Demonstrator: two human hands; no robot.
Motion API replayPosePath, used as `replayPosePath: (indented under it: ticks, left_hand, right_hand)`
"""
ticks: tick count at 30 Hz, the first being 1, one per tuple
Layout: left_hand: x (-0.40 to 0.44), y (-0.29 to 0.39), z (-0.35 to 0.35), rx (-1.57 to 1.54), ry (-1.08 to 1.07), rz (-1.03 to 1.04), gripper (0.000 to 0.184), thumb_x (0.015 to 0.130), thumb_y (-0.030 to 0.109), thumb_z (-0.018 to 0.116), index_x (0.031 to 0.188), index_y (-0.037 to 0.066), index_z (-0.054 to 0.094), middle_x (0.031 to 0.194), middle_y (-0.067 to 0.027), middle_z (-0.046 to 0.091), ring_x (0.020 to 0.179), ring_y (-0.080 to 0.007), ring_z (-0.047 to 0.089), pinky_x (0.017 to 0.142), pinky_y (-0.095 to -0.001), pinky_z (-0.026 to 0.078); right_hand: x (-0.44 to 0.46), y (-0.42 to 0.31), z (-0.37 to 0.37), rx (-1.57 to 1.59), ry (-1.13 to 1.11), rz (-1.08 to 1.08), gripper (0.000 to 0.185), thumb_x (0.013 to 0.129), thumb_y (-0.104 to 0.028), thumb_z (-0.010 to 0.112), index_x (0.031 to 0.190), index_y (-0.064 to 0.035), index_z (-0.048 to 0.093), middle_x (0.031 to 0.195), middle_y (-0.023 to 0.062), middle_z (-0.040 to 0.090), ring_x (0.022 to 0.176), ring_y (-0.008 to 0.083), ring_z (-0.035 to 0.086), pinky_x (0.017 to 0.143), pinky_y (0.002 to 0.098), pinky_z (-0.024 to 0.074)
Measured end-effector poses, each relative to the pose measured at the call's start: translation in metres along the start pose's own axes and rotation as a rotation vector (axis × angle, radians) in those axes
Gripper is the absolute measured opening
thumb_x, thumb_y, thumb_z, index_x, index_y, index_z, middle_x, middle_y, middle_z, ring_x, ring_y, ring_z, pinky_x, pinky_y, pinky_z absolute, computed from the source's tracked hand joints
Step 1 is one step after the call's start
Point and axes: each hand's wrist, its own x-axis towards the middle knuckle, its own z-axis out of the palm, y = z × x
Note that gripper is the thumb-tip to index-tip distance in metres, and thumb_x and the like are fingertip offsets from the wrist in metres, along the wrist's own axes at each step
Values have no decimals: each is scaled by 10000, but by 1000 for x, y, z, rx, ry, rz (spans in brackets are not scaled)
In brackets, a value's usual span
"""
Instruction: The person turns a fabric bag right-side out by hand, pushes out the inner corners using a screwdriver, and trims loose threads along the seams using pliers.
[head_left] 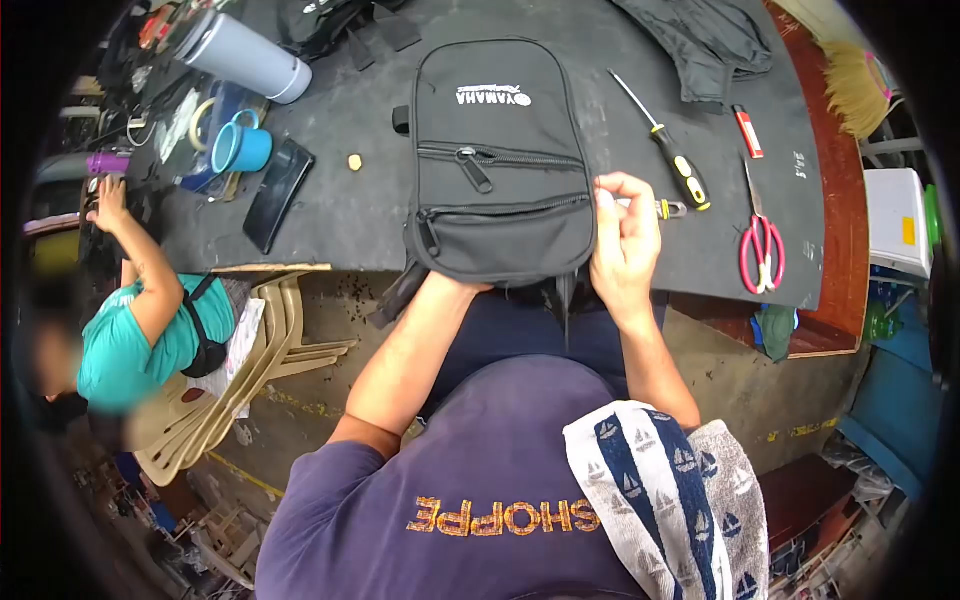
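A black sling bag (pixel 500 130) with white YAMAHA lettering and two zippered front pockets lies at the table's front edge. My left hand (pixel 462 287) reaches beneath the bag's near end, its fingers hidden by the bag. Along the bag's right side, my right hand (pixel 626 240) has its thumb and index finger closed at the edge seam, with the other fingers curled. Just beyond this hand, a small tool with a yellow-and-grey end (pixel 672 209) is partly covered by the fingers. A screwdriver (pixel 684 175) with a black-and-yellow handle rests farther right.
Pink-handled scissors (pixel 765 250) and a red lighter-like item (pixel 747 132) lie on the right. Left of the bag are a phone (pixel 279 196), a blue mug (pixel 241 150) and a tumbler (pixel 250 58). Another person in a teal shirt (pixel 150 340) sits at left, near stacked chairs (pixel 270 350).
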Motion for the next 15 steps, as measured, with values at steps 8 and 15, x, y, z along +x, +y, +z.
replayPosePath:
  ticks: [8,15]
  left_hand:
    - [-31,-44,-44,-406,196,-240,521,1136,326,486,1587,67,468,1588,-132,531,1392,-284,559,1174,-460,490]
    - [-5,-8,-16,-566,330,-286,500,1129,287,505,1573,60,481,1557,-129,556,1365,-272,576,1166,-442,497]
  right_hand:
    - [-6,-1,-6,-111,1,17,158,1088,28,544,1244,10,558,1093,34,623,867,31,560,790,187,445]
    - [-6,-1,-4,-102,-39,130,115,1084,21,542,1196,-8,546,927,-7,567,735,30,509,667,204,413]
